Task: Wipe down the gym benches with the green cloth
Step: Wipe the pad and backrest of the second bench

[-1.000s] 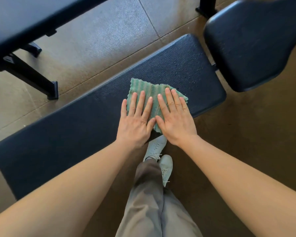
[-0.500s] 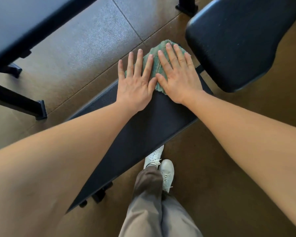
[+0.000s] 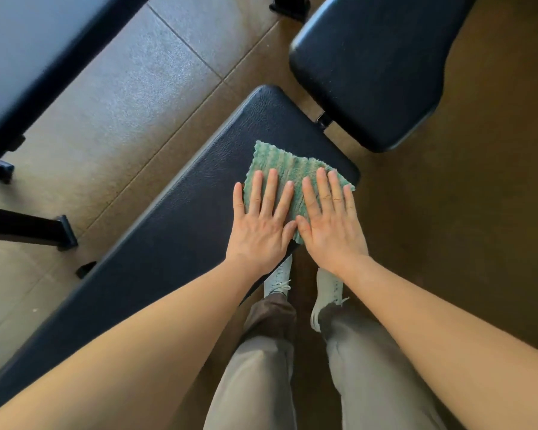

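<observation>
A green ribbed cloth [image 3: 288, 169] lies flat on the long black padded bench [image 3: 174, 218], near its right end and close to the near edge. My left hand [image 3: 263, 225] presses on the cloth's left part with straight, spread fingers. Beside it, thumbs almost touching, my right hand [image 3: 328, 220] presses flat on the cloth's right part. The cloth's near portion is hidden under both palms. A second black pad [image 3: 382, 60], the seat section, sits just beyond the bench's right end.
Another dark bench [image 3: 22, 51] with black metal legs [image 3: 28, 228] stands at the far left across a strip of tiled floor [image 3: 131, 97]. My white shoes [image 3: 325, 290] and grey trouser legs stand against the bench's near side.
Both hands pushed the cloth out to the bench's far end half a second ago, then drew it back toward the near edge. My right foot has stepped apart from the left.
</observation>
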